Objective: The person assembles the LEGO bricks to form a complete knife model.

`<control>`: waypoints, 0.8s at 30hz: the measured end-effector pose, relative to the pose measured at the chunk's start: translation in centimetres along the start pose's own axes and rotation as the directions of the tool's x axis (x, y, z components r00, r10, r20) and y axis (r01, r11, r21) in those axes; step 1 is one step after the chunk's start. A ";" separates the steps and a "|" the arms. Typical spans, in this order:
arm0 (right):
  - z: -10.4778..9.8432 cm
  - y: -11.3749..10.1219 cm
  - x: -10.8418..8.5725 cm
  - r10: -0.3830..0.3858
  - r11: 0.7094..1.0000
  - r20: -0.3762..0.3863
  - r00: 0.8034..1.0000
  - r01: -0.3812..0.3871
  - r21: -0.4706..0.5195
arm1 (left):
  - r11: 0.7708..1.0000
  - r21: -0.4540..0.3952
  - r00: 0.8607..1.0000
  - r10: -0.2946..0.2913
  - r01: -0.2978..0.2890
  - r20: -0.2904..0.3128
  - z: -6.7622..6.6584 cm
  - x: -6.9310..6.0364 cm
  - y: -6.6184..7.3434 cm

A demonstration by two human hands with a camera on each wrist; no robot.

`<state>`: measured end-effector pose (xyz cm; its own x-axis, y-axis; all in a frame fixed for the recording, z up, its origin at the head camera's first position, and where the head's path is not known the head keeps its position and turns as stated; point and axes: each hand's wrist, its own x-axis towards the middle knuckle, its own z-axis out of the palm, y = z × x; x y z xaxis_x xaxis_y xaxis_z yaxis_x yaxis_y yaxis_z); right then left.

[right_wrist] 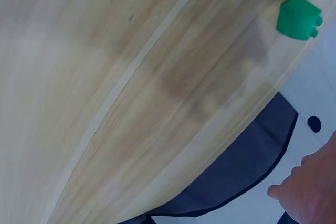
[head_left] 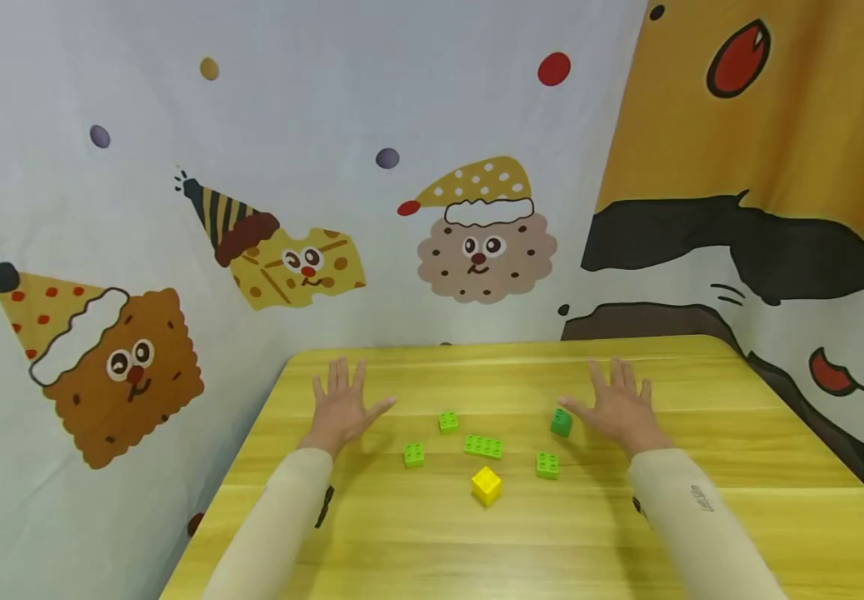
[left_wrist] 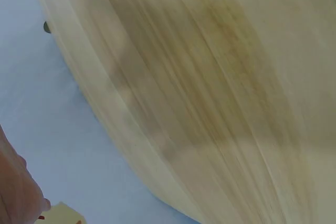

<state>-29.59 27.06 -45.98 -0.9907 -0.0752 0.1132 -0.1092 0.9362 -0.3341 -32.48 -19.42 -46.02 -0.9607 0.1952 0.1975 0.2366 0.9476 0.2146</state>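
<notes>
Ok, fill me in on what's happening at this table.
A person holds both hands out over the table, the left grip and the right grip with fingers spread, neither holding anything. Between them lie six toy bricks, all apart: a long light green brick, three small light green bricks, a yellow brick nearest the person, and a dark green brick closest to the right thumb.
</notes>
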 end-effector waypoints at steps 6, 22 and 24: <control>0.3 -1.8 -0.1 -0.007 0.999 -0.017 1.000 0.007 0.041 | 0.999 -0.030 1.000 -0.011 0.012 0.016 -0.3 0.0 0.9; 0.9 -5.8 -1.4 -0.018 0.986 -0.058 0.998 0.027 0.164 | 0.990 -0.141 1.000 -0.014 0.014 0.002 -0.4 0.3 3.5; 1.2 -6.2 -1.5 -0.013 0.980 -0.059 0.998 0.024 0.199 | 0.987 -0.158 1.000 -0.014 0.013 -0.005 -0.5 0.4 3.7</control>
<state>-27.54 20.95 -45.20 -0.9828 -0.0667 0.1722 -0.1470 0.8470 -0.5109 -31.87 -15.95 -44.66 -0.9631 0.1806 0.1995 0.2442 0.8980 0.3659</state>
